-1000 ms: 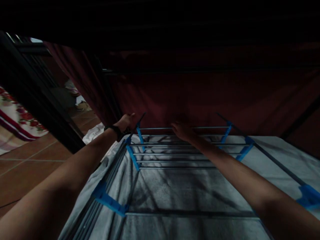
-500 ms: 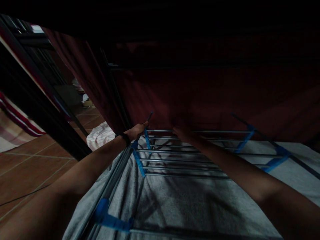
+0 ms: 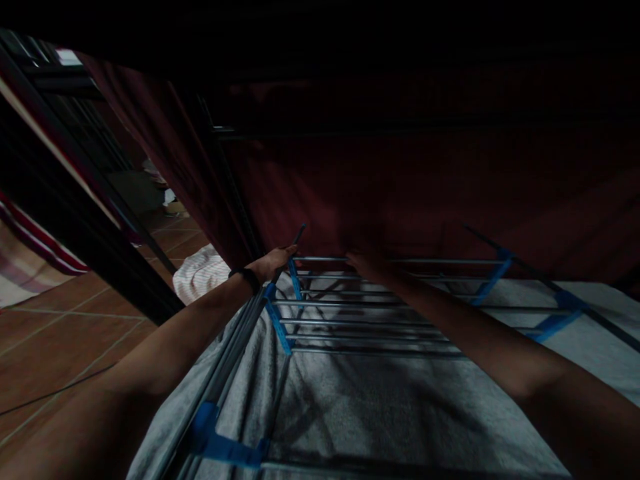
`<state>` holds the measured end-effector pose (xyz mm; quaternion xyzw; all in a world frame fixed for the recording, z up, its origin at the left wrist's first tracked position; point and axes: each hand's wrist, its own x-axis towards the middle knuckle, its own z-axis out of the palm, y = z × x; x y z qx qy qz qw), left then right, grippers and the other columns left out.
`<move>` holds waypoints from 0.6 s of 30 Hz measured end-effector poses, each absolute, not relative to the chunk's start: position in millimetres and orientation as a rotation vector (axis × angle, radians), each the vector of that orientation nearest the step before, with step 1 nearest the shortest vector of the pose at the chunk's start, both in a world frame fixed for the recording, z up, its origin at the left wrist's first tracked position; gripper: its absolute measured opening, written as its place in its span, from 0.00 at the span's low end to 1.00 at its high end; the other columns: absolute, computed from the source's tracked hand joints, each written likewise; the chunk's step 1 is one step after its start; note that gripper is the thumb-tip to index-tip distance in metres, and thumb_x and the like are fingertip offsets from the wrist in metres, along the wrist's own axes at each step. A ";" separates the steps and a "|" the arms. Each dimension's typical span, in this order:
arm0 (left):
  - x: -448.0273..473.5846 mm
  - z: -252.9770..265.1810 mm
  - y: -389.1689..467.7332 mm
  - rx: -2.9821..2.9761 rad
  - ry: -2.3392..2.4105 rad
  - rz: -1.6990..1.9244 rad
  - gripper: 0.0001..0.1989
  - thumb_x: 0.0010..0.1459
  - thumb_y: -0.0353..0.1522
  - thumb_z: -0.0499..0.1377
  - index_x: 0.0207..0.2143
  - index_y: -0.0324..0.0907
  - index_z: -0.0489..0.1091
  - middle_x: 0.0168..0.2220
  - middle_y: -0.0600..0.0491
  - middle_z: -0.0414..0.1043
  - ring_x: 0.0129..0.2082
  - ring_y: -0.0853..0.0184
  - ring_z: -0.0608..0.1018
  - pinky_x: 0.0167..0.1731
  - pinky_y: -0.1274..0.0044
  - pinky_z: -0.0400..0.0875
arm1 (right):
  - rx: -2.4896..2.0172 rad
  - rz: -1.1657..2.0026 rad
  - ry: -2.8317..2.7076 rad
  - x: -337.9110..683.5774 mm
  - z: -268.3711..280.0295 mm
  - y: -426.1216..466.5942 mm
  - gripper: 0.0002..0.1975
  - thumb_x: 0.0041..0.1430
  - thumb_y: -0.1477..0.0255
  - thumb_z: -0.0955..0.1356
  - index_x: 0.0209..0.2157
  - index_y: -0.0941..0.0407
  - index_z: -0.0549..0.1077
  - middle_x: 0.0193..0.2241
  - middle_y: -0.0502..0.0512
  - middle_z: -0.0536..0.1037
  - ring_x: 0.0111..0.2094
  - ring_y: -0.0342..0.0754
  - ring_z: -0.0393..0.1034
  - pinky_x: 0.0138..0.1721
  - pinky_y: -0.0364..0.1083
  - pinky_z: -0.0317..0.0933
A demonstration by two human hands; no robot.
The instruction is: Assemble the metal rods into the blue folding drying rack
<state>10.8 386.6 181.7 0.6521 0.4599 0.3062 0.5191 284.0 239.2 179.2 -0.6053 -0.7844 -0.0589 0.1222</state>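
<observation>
A folding clothes drying rack with grey metal bars and blue plastic brackets lies over a grey blanket. My left hand, with a dark band on the wrist, is closed around the rack's far left corner, beside a blue bracket. At the middle of the farthest bar, my right hand is wrapped over the metal; shadow hides part of its fingers. Another blue bracket joins the bars near the front left.
A dark red curtain hangs behind the rack. Dark metal posts slant along the left, above a tiled floor with a thin cable. A striped cloth hangs at far left. A pale striped fabric lies beyond my left wrist.
Both hands stay at the same places on the rack. The view has shifted only very slightly.
</observation>
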 end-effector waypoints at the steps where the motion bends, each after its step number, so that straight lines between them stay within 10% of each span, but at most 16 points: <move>1: 11.0 183.3 384.6 1.551 1.103 0.733 0.23 0.58 0.50 0.69 0.42 0.40 0.74 0.33 0.47 0.78 0.30 0.64 0.80 0.31 0.75 0.75 | -1.765 -0.183 -2.292 283.8 178.8 239.2 0.13 0.76 0.74 0.62 0.47 0.60 0.78 0.48 0.65 0.81 0.49 0.51 0.76 0.50 0.46 0.62; 18: 14.4 182.9 377.4 1.463 1.147 0.723 0.25 0.65 0.53 0.61 0.45 0.40 0.74 0.32 0.46 0.80 0.30 0.61 0.80 0.31 0.72 0.75 | -1.752 -0.214 -2.376 289.8 183.5 238.5 0.16 0.77 0.71 0.60 0.46 0.59 0.79 0.44 0.62 0.82 0.43 0.50 0.74 0.47 0.46 0.58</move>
